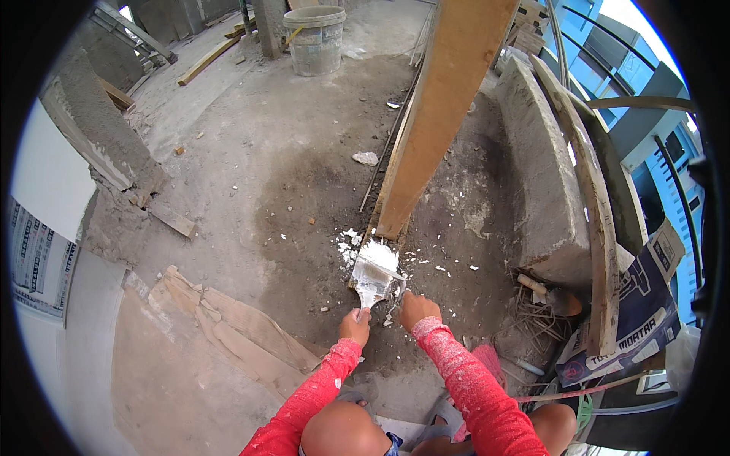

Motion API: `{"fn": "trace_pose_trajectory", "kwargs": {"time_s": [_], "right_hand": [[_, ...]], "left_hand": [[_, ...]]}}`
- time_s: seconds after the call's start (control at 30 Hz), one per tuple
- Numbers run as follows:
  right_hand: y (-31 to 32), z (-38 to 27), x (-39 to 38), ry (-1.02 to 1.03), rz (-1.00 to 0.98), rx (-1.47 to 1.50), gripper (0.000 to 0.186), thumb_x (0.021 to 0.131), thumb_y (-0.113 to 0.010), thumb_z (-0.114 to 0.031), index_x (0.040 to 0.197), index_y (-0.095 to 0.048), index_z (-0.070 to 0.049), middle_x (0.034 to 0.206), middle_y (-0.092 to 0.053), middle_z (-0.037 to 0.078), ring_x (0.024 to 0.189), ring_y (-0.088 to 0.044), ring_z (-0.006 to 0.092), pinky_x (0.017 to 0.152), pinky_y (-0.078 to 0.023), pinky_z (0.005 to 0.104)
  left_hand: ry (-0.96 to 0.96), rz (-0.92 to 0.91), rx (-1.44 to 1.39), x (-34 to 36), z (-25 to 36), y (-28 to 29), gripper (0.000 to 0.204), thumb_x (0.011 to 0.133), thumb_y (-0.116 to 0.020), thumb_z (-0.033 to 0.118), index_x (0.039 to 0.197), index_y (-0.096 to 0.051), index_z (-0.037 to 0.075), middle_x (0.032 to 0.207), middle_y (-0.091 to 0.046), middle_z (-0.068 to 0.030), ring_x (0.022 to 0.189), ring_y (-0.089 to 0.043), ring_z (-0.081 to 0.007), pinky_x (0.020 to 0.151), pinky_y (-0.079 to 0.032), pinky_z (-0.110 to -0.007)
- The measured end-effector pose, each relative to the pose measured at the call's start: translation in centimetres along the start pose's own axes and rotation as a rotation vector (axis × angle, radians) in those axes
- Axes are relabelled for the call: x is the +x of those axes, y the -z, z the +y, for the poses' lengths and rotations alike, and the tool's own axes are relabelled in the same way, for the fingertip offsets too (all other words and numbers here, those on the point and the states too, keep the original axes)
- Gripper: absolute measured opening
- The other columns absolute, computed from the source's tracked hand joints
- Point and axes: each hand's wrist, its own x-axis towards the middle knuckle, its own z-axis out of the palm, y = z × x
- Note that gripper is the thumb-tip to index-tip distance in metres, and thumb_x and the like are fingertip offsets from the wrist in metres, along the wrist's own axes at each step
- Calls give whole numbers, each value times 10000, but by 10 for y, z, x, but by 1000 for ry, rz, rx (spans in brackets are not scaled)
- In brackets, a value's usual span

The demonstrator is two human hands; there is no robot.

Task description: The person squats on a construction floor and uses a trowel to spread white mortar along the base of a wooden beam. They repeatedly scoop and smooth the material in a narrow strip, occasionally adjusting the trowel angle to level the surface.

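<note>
My left hand [355, 325] is closed round the handle of a broad flat tool [371, 283] that flares out from the grip. White material cakes its wide end, and I cannot tell whether it is a brush or a putty knife. My right hand [418, 310], also closed, grips a thin-edged scraper [397, 287] whose edge lies across the broad tool's wide part. Beyond them a heap of white paste [380, 254] sits at the foot of the wooden board, with white crumbs [348, 242] scattered around.
A long wooden board [445, 106] rises ahead of my hands. Rubble and cement dust cover the floor, with a bucket [315, 42] farther back. On the right are a concrete block [544, 175], a mortar bag [631, 319] and a tangle of wire [540, 319]. Crumpled brown paper [228, 319] lies left.
</note>
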Motion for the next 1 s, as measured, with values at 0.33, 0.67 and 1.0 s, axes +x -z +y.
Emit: {"fn": "trace_pose_trajectory", "kwargs": {"time_s": [0.33,0.67,1.0], "right_hand": [[-16,-7,23,-9,-37,-12,253,865,-569,-207,1057,-590,-44,926,-701,202,879,-690,376,765,-559,477],[-32,10,2,16,-3,-58,237,873,-558,-209,1052,-567,-54,899,-700,208,839,-694,377,735,-557,488],[1,8,-3,-9,-5,-11,246,881,-549,-212,1049,-601,-39,977,-695,216,926,-685,369,805,-549,470]], "left_hand": [[-52,51,107,-5,-11,-9,380,940,-546,351,818,-602,-5,721,-613,-220,690,-607,-407,639,-452,-441],[-54,66,85,1,-16,-13,391,957,-536,353,778,-585,10,643,-579,-147,600,-577,-299,587,-435,-410],[-98,57,134,3,-19,-8,390,950,-537,357,769,-587,16,619,-577,-141,584,-584,-288,603,-445,-399]]}}
